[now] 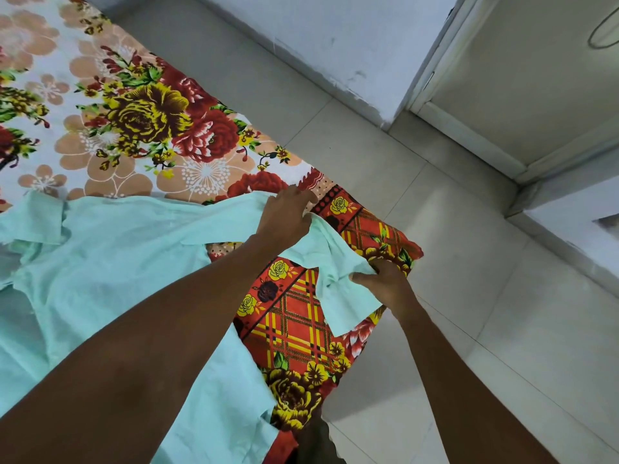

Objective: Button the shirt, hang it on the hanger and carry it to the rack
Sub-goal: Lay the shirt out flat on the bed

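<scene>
A pale mint shirt (100, 262) lies spread on the flowered bed, collar toward the left, front panels parted. My left hand (284, 219) grips the upper front edge of the shirt near the bed's corner. My right hand (385, 283) pinches the lower front panel, which is bunched and lifted a little off the bed. Both forearms reach in from the bottom of the view and cover part of the shirt. No hanger or rack is in sight.
The bed sheet (134, 128) has large red, yellow and peach flowers with a red plaid border (294, 323). Pale floor tiles (469, 329) lie to the right. A wall corner (351, 61) and a door frame (469, 139) stand beyond.
</scene>
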